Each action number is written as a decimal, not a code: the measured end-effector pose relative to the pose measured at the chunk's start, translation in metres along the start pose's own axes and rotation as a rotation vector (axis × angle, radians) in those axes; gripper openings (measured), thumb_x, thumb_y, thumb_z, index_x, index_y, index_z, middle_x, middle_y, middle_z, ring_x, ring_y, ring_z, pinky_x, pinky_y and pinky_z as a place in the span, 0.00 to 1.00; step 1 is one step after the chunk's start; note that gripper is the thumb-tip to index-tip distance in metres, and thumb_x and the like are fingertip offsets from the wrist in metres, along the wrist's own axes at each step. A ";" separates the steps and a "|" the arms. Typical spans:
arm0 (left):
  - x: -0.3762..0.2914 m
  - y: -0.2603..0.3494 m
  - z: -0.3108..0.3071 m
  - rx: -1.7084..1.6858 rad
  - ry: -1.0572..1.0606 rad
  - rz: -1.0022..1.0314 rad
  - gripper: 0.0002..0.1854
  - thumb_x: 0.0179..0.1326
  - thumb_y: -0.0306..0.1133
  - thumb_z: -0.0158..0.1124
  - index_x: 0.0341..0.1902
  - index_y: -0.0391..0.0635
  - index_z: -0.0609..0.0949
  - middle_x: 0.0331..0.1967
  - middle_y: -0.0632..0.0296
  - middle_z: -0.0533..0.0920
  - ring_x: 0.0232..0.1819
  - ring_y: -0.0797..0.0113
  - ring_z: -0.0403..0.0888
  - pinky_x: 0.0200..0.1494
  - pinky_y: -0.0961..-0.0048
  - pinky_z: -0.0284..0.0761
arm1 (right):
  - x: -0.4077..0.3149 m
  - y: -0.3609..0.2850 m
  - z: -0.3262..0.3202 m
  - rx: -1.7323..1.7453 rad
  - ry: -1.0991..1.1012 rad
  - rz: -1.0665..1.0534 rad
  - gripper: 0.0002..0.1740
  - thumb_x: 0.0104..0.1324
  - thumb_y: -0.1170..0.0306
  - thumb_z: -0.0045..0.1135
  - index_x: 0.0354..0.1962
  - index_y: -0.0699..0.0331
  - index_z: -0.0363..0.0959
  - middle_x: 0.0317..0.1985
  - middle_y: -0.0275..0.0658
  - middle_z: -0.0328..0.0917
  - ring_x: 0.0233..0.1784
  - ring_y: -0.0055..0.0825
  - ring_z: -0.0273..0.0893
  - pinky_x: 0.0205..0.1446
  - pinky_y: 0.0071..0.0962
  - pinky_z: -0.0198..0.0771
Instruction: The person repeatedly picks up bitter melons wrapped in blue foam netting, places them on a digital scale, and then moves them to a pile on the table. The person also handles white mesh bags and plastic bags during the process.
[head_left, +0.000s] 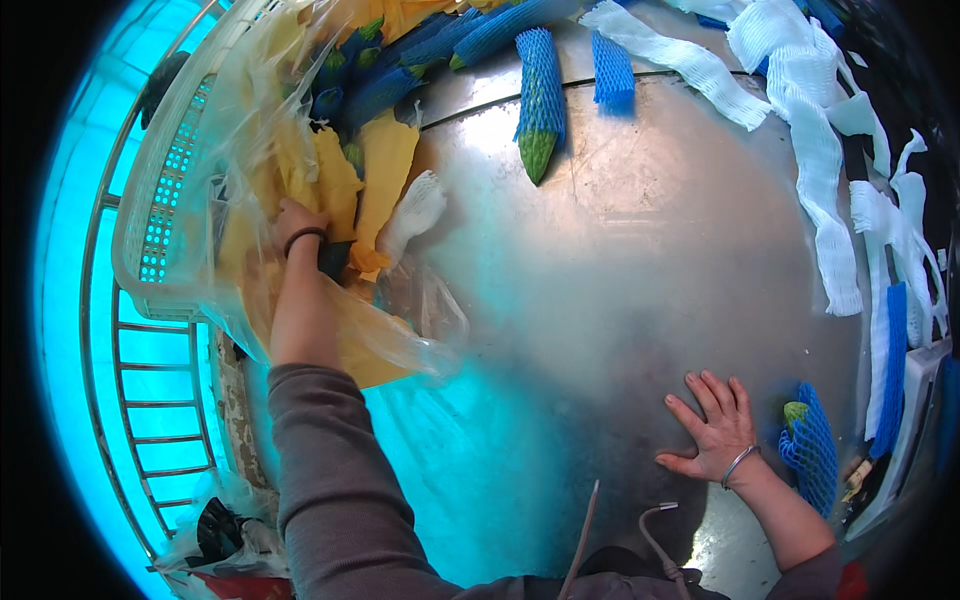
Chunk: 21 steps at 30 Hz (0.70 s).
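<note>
My left hand (298, 225) reaches into a plastic crate (135, 247) lined with clear film and yellow paper (334, 184); its fingers are partly hidden at the paper, so its grip cannot be made out. My right hand (712, 431) rests with fingers spread on the metal table (585, 300). Right of it lies a bitter melon in blue foam net (814, 450). Another green bitter melon (538, 154), half sleeved in blue net, lies at the table's far side, beside an unfilled blue net sleeve (613, 71). Several netted melons (375, 94) lie at the crate's far end.
White foam net sleeves (821, 180) trail along the right side and far edge. A crumpled white net (416, 210) lies by the crate. A metal rail (88, 300) runs along the left, with plastic bags (225, 532) at lower left. A white container (904, 427) stands at right.
</note>
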<state>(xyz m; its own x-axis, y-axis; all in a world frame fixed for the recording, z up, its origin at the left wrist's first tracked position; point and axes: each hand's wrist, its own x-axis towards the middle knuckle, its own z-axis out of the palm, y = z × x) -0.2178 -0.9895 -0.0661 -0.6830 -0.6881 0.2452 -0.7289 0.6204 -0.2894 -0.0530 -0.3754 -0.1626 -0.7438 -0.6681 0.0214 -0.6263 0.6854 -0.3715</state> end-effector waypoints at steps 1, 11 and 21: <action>-0.004 0.003 -0.013 -0.114 -0.148 0.017 0.32 0.44 0.52 0.66 0.49 0.42 0.74 0.44 0.51 0.78 0.40 0.54 0.77 0.43 0.64 0.73 | 0.000 0.000 0.000 -0.003 0.003 -0.002 0.42 0.39 0.40 0.62 0.54 0.44 0.67 0.62 0.38 0.56 0.67 0.34 0.50 0.68 0.47 0.39; -0.057 0.079 -0.030 -0.575 -0.291 0.457 0.23 0.60 0.50 0.54 0.42 0.40 0.79 0.30 0.57 0.81 0.34 0.63 0.78 0.38 0.72 0.73 | 0.000 -0.002 -0.001 -0.012 0.004 -0.011 0.43 0.41 0.41 0.62 0.55 0.46 0.65 0.64 0.39 0.54 0.69 0.35 0.47 0.68 0.48 0.37; 0.006 0.009 -0.152 -0.559 0.847 0.277 0.20 0.55 0.45 0.58 0.42 0.40 0.76 0.37 0.51 0.78 0.40 0.49 0.76 0.42 0.55 0.74 | -0.001 0.000 -0.003 0.035 -0.043 0.005 0.43 0.41 0.41 0.62 0.55 0.46 0.65 0.63 0.40 0.55 0.69 0.37 0.46 0.70 0.47 0.34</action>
<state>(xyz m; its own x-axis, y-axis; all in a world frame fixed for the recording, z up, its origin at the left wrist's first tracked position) -0.2353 -0.9311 0.0735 -0.4811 -0.1414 0.8652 -0.3127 0.9497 -0.0187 -0.0534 -0.3738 -0.1598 -0.7359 -0.6768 -0.0203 -0.6133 0.6790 -0.4034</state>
